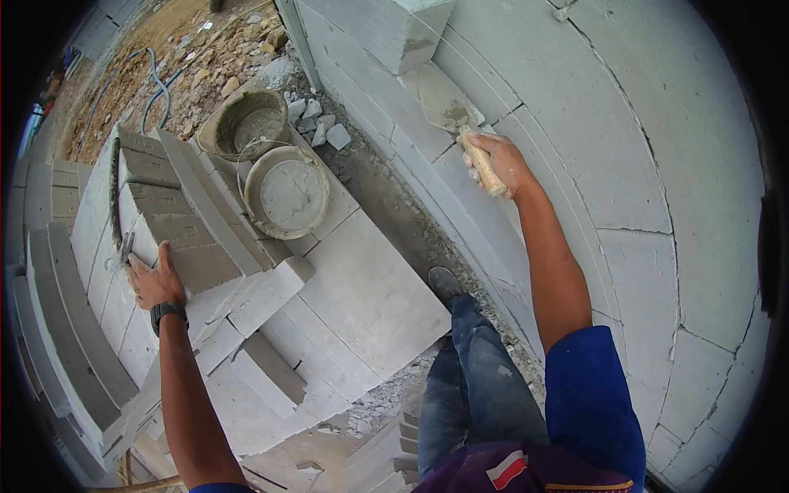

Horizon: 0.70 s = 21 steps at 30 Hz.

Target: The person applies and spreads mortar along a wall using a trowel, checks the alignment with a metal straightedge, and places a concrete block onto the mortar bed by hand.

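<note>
My right hand (499,164) is closed around the pale wooden handle of a trowel (444,100). The trowel's mortar-smeared blade lies at the face of the grey block wall (567,123), just below a protruding block (411,33). On the left, my left hand (156,283) rests at the edge of stacked grey blocks (185,238), thumb and fingers apart. Its fingertips are close to a small grey metal piece (125,246) at the lower end of a dark strip (115,185). Whether they touch that piece I cannot tell.
Two buckets stand on the blocks between my hands: one of wet grey mix (288,193), another (246,123) behind it. A thin string (493,86) runs along the wall. Rubble (316,123) lies at its foot, and a blue hose (160,90) crosses the dirt.
</note>
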Motion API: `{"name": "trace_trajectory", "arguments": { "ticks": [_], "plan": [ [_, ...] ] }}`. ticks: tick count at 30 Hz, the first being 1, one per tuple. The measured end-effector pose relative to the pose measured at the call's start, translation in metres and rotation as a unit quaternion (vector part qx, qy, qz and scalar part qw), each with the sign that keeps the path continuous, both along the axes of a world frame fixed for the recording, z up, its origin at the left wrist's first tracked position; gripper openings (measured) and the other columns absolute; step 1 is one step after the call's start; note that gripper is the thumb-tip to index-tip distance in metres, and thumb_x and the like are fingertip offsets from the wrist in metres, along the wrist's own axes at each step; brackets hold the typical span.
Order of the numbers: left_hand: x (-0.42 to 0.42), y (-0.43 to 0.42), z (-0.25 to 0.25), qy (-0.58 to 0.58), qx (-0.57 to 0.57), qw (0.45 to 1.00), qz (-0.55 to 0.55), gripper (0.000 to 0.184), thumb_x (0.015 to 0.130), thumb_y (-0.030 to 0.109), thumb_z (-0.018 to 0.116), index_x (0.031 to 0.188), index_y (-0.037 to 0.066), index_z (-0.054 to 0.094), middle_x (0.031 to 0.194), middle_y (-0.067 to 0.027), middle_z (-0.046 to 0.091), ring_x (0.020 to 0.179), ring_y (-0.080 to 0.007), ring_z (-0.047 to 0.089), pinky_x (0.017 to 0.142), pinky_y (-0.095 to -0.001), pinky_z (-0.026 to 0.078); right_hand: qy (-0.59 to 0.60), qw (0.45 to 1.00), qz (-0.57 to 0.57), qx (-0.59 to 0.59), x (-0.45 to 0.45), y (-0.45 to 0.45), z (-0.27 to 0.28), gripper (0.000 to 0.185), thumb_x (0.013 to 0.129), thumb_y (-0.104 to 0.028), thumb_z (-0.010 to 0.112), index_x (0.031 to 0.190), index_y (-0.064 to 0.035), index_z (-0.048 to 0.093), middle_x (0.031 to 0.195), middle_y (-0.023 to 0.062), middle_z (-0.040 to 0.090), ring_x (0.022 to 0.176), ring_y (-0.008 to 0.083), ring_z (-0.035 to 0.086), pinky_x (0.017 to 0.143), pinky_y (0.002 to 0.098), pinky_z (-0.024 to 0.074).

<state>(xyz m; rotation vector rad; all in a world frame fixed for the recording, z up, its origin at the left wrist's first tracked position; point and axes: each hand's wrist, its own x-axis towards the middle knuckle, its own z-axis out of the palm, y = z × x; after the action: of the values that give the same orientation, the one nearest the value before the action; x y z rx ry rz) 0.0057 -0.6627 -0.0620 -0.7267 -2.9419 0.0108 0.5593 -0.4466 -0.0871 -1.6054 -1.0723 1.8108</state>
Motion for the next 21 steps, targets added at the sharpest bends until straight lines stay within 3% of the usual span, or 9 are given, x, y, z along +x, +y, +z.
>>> {"name": "trace_trajectory", "arguments": {
  "ticks": [9,12,21],
  "plan": [
    [-0.010,-0.003,-0.010,0.030,-0.003,1.000,-0.008,0.099,0.086,0.075,0.053,0.158,0.010,0.033,0.163,-0.0188,0.031,0.150,-0.0350,0.030,0.118,-0.0572,0.025,-0.050,0.999,-0.012,0.002,0.034,-0.050,0.006,0.030,0.100,-0.030,0.060,0.112,-0.0033,0.062,0.072,0.0052,0.061,0.052,0.0127,0.055,0.043,0.0278,0.0452],
    [-0.001,-0.001,-0.002,0.003,-0.002,1.000,-0.001,0.096,0.088,0.069,0.055,0.158,0.009,0.031,0.164,-0.0203,0.028,0.151,-0.0352,0.028,0.120,-0.0551,0.022,-0.045,0.999,-0.029,-0.006,0.044,-0.072,0.006,0.028,0.101,-0.028,0.059,0.112,-0.0028,0.062,0.073,0.0054,0.061,0.052,0.0130,0.055,0.043,0.0279,0.0451],
    [0.000,0.000,0.000,0.003,-0.002,1.000,-0.003,0.095,0.088,0.069,0.054,0.158,0.008,0.032,0.164,-0.0204,0.028,0.151,-0.0348,0.027,0.121,-0.0552,0.021,-0.063,0.995,-0.074,-0.016,0.070,-0.119,0.017,0.025,0.101,-0.025,0.059,0.112,-0.0029,0.062,0.073,0.0054,0.061,0.052,0.0133,0.055,0.045,0.0281,0.0458]
  ]
}}
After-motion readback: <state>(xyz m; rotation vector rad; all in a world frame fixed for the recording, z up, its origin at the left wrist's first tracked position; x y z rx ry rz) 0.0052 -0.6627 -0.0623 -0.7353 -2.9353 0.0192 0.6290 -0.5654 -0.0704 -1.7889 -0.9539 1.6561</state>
